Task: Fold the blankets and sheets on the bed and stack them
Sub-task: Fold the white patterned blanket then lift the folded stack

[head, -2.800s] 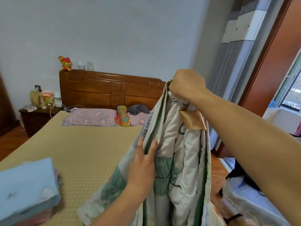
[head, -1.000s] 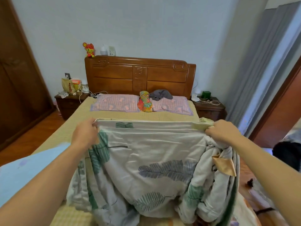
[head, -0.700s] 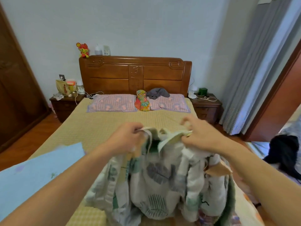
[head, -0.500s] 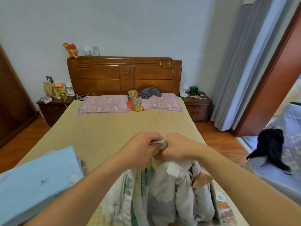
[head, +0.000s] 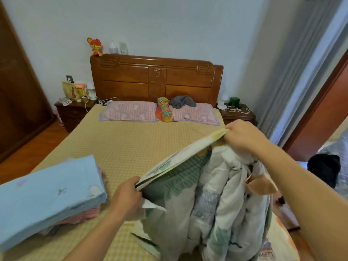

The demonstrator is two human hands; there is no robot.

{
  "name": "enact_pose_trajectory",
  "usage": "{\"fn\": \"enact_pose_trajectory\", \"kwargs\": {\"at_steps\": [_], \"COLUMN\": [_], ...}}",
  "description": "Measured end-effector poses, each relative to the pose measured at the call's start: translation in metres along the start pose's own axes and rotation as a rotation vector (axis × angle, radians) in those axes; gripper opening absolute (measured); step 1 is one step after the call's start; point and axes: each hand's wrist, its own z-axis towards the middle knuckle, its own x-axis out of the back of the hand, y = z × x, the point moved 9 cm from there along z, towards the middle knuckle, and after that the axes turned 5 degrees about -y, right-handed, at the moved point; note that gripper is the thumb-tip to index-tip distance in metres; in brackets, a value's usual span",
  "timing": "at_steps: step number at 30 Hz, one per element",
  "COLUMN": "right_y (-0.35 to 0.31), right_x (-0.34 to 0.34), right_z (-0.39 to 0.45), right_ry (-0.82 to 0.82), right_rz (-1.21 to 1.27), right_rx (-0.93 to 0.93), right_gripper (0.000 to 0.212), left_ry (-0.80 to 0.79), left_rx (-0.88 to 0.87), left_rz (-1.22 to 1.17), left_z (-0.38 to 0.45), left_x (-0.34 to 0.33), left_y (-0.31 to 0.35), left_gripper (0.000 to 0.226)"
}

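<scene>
Hands parting again along quilt edge | left hand point(head: 126, 198), right hand point(head: 243, 135) both gripping leaf-print quilt point(head: 207, 200) | folded stack point(head: 47, 191) waiting near-left | quilt folding continuing.

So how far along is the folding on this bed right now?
Done: a folded blue sheet tops a pink folded piece in a stack on the bed. In hand: the left hand and right hand grip one edge of the leaf-print blanket, which hangs bunched. Left: finish folding it and add it to the stack.

Carved wooden headboard point(head: 156, 78), pale wall point(head: 169, 23)
</scene>
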Motion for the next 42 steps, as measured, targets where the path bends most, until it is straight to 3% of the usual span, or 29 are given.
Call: {"fn": "enact_pose_trajectory", "kwargs": {"at_steps": [4, 7, 10, 13, 16, 18, 19, 21, 23, 24, 26, 28, 33, 35, 39, 42], "right_y": [0.023, 0.027, 0.036, 0.056, 0.083, 0.109, 0.127, 0.149, 0.15, 0.148, 0.139, 0.131, 0.134, 0.142, 0.152, 0.154], "right_x": [0.023, 0.034, 0.012, -0.041, -0.138, -0.226, -0.277, -0.361, -0.415, -0.435, -0.466, -0.486, -0.516, -0.529, -0.537, -0.535], "right_z": [0.01, -0.006, -0.025, -0.05, -0.082, -0.103, -0.114, -0.145, -0.167, -0.178, -0.196, -0.204, -0.204, -0.205, -0.205, -0.204], "right_ry": [0.203, 0.451, 0.601, 0.602, 0.345, 0.051, -0.14, -0.432, -0.559, -0.612, -0.742, -0.823, -0.763, -0.736, -0.696, -0.684], "right_rz": [0.036, 0.017, -0.076, -0.158, -0.292, -0.404, -0.441, -0.543, -0.672, -0.722, -0.77, -0.779, -0.74, -0.71, -0.679, -0.685], "right_rx": [-0.077, -0.095, -0.068, 0.062, 0.179, 0.188, 0.159, 0.139, 0.173, 0.193, 0.244, 0.265, 0.202, 0.189, 0.165, 0.145], "right_gripper": [0.022, 0.016, 0.019, 0.035, 0.03, 0.017, 0.029, 0.044, 0.031, 0.02, 0.019, 0.019, 0.009, 0.013, 0.024, 0.023], "left_ry": [0.019, 0.255, 0.488, 0.518, 0.262, -0.035, -0.212, -0.586, -0.937, -0.996, -0.882, -0.684, -0.385, -0.36, -0.376, -0.314], "left_rx": [-0.13, -0.187, -0.296, -0.284, -0.18, -0.097, -0.035, 0.154, 0.425, 0.549, 0.767, 0.881, 0.877, 0.835, 0.913, 0.89], "left_rz": [0.162, 0.226, 0.164, 0.188, 0.29, 0.374, 0.402, 0.423, 0.376, 0.319, 0.133, 0.008, -0.12, -0.133, -0.22, -0.115], "left_z": [0.014, 0.004, -0.028, -0.054, -0.066, -0.076, -0.086, -0.121, -0.175, -0.197, -0.212, -0.203, -0.137, -0.108, -0.089, -0.084], "left_x": [0.026, 0.045, 0.048, 0.016, -0.055, -0.113, -0.144, -0.202, -0.244, -0.255, -0.264, -0.271, -0.295, -0.314, -0.346, -0.342], "left_y": [-0.001, -0.012, -0.023, -0.054, -0.114, -0.159, -0.186, -0.244, -0.289, -0.3, -0.313, -0.33, -0.356, -0.355, -0.359, -0.361], "left_gripper": [0.021, 0.013, 0.027, 0.04, 0.043, 0.037, 0.035, 0.044, 0.065, 0.069, 0.054, 0.043, 0.046, 0.043, 0.055, 0.02]}}
